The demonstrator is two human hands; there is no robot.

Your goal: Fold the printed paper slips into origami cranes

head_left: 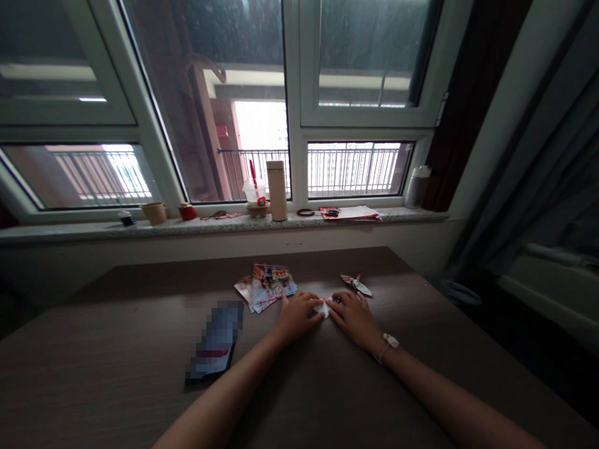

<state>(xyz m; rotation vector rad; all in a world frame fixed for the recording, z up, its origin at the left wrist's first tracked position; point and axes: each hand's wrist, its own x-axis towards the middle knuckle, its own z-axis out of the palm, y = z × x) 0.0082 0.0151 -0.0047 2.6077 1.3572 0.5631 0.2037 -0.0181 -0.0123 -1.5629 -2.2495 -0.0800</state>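
Between my two hands a small piece of folded paper (324, 307), white with some pink, rests on the dark table. My left hand (299, 315) pinches its left side, with thumb and fingers close together. On the opposite side my right hand (354, 317) grips the paper too, its fingers bent over the edge and partly hiding it. A folded paper crane (357, 285) lies just beyond my right hand. Beyond my left hand is a loose pile of colourful printed sheets (267, 288).
A phone (218, 340), blurred out, lies left of my left forearm. On the windowsill (224, 223) stand a tan flask (277, 190), a plastic drink cup (255, 193), a paper cup (154, 214), a grey bottle (417, 187), scissors (331, 213) and paper sheets (353, 212). The table (116, 324) ends before the sill.
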